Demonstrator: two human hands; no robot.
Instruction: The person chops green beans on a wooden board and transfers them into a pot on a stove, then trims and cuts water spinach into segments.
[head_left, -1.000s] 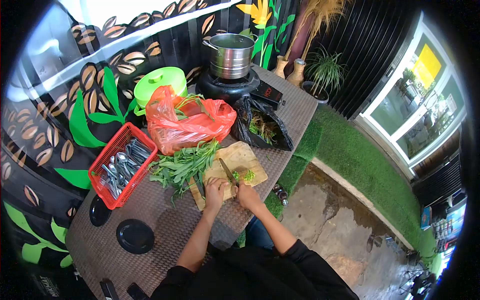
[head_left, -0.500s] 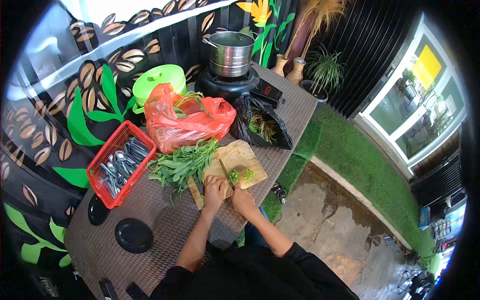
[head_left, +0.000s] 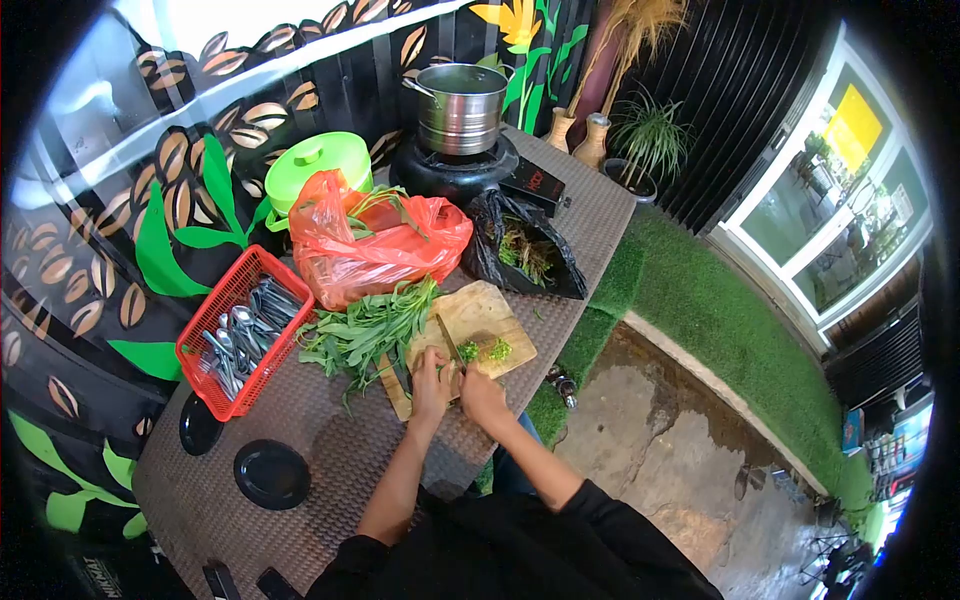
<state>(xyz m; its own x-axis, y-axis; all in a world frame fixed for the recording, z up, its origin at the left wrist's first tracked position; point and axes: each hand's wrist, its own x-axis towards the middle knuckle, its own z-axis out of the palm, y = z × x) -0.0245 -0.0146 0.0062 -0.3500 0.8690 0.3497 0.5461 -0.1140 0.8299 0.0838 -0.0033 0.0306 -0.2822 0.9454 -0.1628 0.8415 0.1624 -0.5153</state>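
My right hand (head_left: 484,398) grips the handle of a kitchen knife (head_left: 446,334), its blade pointing away over the wooden cutting board (head_left: 486,308). Close to the blade's left side, my left hand (head_left: 430,388) presses curled fingers down on the board. A bit of green shows at those fingertips, apparently green stems, mostly covered by the hand. Finely chopped greens (head_left: 496,350) lie in small piles right of the knife. Left of the board is a heap of long leafy greens (head_left: 365,332).
Behind the board stand a red plastic bag (head_left: 375,260) and a black bag (head_left: 485,235) of plant scraps. A red basket (head_left: 262,372) holds cutlery. Further back are a green lidded pot (head_left: 330,165) and a steel pot (head_left: 460,115) on a stove. Black plates (head_left: 270,474) lie front left.
The view has shifted very slightly. Both hands stay at the board, with the left fingers a little changed in pose and the knife nearly in the same place.
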